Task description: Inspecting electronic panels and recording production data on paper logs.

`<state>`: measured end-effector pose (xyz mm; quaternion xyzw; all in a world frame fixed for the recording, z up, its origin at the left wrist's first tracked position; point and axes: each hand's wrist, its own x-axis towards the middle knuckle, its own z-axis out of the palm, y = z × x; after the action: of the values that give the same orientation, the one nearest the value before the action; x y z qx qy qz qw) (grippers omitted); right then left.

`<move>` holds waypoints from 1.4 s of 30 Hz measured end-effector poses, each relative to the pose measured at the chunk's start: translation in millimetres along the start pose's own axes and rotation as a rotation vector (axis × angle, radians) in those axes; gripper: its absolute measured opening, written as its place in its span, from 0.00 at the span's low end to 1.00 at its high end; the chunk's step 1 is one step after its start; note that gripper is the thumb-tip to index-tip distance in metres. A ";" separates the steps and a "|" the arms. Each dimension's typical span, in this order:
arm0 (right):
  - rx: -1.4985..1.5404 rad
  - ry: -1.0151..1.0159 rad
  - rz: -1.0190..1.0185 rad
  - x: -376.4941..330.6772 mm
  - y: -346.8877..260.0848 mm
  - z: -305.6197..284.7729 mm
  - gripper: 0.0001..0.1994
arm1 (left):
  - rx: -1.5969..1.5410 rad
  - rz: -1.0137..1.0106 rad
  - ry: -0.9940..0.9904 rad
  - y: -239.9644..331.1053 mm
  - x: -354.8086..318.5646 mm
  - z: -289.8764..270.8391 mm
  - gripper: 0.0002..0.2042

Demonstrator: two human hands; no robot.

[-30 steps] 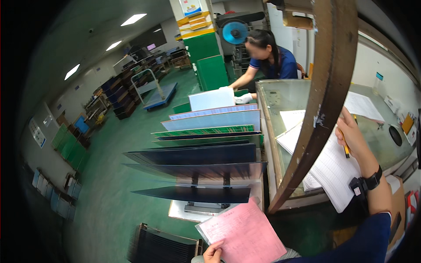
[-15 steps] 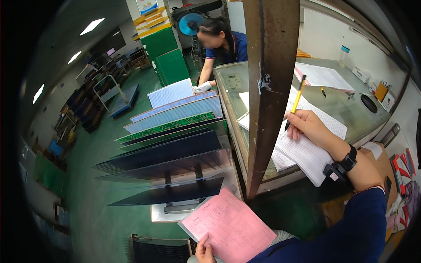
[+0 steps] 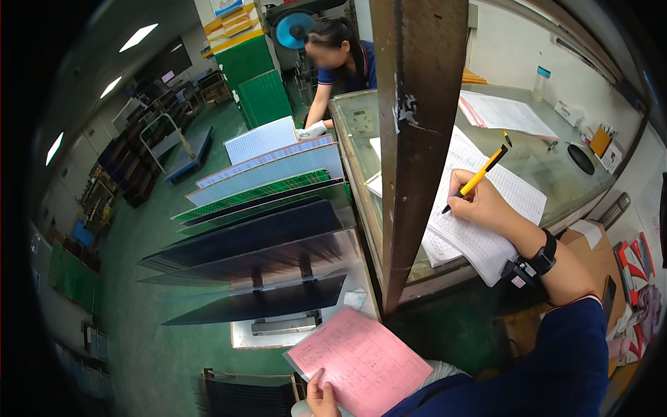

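My right hand [image 3: 475, 199] grips a yellow and black pen [image 3: 484, 172], its tip on the ruled page of an open notebook [image 3: 486, 240] with handwriting on it. The notebook lies on a glass-topped table [image 3: 590, 191], its near corner hanging past the edge. Low in the picture, my left hand [image 3: 321, 396] pinches the edge of a pink printed form [image 3: 361, 361] in a clear sleeve, resting over my lap. A black watch and a small black device [image 3: 531, 267] are strapped on my right wrist.
A rusty metal post [image 3: 420, 139] rises between the table and a rack of upright green, dark and white panels [image 3: 257, 233]. Behind them a co-worker [image 3: 340, 66] with a gloved hand leans over the panels. A blue trolley [image 3: 191, 156] stands on the green floor.
The pen has tipped from upright to a rightward slant, and its tip has come down onto the page. My left hand still holds the pink form. The whole view has shifted slightly.
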<state>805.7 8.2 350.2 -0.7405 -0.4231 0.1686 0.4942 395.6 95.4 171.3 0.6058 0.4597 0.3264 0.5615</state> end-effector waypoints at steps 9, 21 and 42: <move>-0.074 -0.001 -0.023 -0.3 -3.3 2.6 0.06 | 0.026 0.029 0.015 -1.6 -1.8 1.5 0.16; -0.107 0.009 -0.061 -1.8 -2.8 2.6 0.05 | 0.238 0.047 0.010 -6.1 -3.8 -4.0 0.15; -0.145 0.014 -0.045 0.1 -1.9 0.0 0.04 | 0.229 0.000 -0.003 -10.3 -6.3 -6.6 0.16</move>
<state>804.8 8.5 351.9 -0.7658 -0.4472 0.1212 0.4460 385.4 91.5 163.0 0.6666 0.4931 0.2709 0.4890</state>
